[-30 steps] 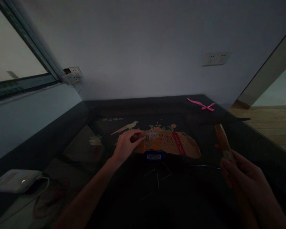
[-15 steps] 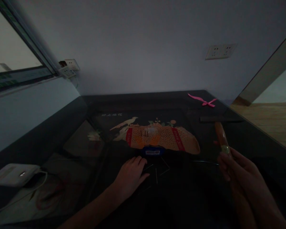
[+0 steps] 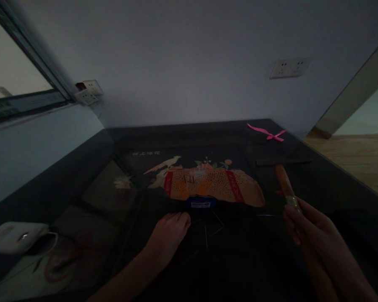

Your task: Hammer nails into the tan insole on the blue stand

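Observation:
My right hand (image 3: 311, 228) is wrapped round the wooden handle of a hammer (image 3: 283, 178), its long dark head pointing away from me above the table. My left hand (image 3: 171, 230) rests on the dark tabletop with its fingers curled in; whatever they may hold is hidden. Just right of it lie several thin pale pieces, like nails or wire, among them a straight one (image 3: 206, 237) and a bent-looking pair (image 3: 218, 224). A small blue packet (image 3: 200, 204) sits beyond them, against an orange-and-red printed bag (image 3: 220, 184).
The dark tabletop (image 3: 182, 136) bears a bird-and-flower print and meets the wall behind. A pink ribbon (image 3: 272, 136) lies at the far right. At the left stands a white device (image 3: 17, 237) with a cable. A thin shiny strip (image 3: 267, 215) lies near my right hand.
My left fingers have curled in, and the thumb that stuck out is out of sight. The hammer and my right hand have shifted slightly left, the head a little lower.

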`<state>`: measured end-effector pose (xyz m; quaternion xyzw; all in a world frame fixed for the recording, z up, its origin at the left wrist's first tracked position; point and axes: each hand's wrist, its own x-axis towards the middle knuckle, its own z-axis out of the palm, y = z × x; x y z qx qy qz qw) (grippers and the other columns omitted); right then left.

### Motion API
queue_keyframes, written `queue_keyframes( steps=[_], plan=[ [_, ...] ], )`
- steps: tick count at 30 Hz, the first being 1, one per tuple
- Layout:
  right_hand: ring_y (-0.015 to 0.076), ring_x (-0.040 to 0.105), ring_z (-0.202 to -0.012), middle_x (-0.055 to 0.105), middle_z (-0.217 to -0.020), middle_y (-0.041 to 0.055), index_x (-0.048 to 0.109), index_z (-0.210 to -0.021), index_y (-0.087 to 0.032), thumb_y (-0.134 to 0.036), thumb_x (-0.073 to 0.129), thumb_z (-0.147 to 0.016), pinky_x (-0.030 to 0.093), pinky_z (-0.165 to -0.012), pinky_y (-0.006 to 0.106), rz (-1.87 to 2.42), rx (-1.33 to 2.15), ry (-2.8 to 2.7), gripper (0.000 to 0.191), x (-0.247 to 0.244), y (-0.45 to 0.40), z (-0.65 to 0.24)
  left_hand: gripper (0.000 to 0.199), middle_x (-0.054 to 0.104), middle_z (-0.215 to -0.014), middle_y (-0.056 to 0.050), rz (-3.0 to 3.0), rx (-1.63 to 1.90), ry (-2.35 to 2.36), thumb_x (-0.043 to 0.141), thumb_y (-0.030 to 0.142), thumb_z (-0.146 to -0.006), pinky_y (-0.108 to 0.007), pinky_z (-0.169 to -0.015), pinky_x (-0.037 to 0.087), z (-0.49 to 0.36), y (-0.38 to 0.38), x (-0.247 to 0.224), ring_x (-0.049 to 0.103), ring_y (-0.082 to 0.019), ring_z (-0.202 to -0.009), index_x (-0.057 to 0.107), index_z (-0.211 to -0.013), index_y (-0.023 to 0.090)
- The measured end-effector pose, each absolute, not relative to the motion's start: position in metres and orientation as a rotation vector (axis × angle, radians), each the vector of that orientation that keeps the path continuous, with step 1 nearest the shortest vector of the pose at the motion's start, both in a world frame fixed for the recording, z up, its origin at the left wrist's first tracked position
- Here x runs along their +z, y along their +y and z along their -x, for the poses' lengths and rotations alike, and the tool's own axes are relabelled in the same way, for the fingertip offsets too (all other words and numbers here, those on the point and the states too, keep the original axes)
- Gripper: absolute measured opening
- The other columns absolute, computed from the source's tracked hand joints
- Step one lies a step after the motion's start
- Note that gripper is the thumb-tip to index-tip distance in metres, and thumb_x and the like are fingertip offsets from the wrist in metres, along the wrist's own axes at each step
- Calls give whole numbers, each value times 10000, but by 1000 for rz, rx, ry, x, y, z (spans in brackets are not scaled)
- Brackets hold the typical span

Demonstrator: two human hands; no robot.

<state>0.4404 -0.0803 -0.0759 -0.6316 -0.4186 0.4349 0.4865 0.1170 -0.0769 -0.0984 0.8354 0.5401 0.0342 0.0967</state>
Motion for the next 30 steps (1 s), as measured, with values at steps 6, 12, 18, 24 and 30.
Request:
queue_keyframes(
  steps=[6, 12, 18, 24, 30],
  plan=[
    [81, 409, -378, 500, -506, -79, 573, -1017, -186, -632, 737, -644, 306, -362, 197, 1551, 1078, -973, 603, -77, -80, -441, 207, 697, -849, -11, -2280, 556, 1325, 534, 82, -847, -247, -676, 523, -111, -90, -78, 670, -156, -754, 661, -950, 210],
    [90, 408, -375, 499, -493, -78, 587, -1050, -180, -620, 738, -647, 318, -357, 211, 1556, 1086, -947, 615, -76, -80, -439, 190, 710, -848, -24, -2101, 768, 1103, 588, 108, -837, -230, -677, 537, -115, -93, -57, 674, -140, -752, 728, -887, 225],
    [86, 416, -383, 503, -518, -75, 577, -1109, -171, -624, 727, -667, 319, -359, 206, 1544, 1098, -955, 651, -75, -79, -437, 74, 731, -824, -25, -2030, 764, 949, 697, 198, -828, -242, -702, 549, -117, -81, -43, 683, -139, -728, 758, -809, 235],
    [92, 436, -392, 509, -530, -70, 580, -1099, -193, -613, 713, -708, 329, -363, 210, 1521, 1088, -1002, 589, -85, -80, -445, 65, 780, -878, -17, -1950, 836, 905, 687, 196, -845, -249, -774, 566, -118, -68, -34, 735, -157, -812, 748, -845, 219],
    [89, 424, -380, 510, -517, -68, 584, -1054, -189, -615, 721, -694, 336, -356, 216, 1510, 1096, -984, 573, -82, -81, -443, 138, 771, -890, 3, -2120, 1198, 1178, 674, 149, -844, -282, -846, 546, -121, -37, -19, 723, -161, -866, 695, -966, 211]
  ],
)
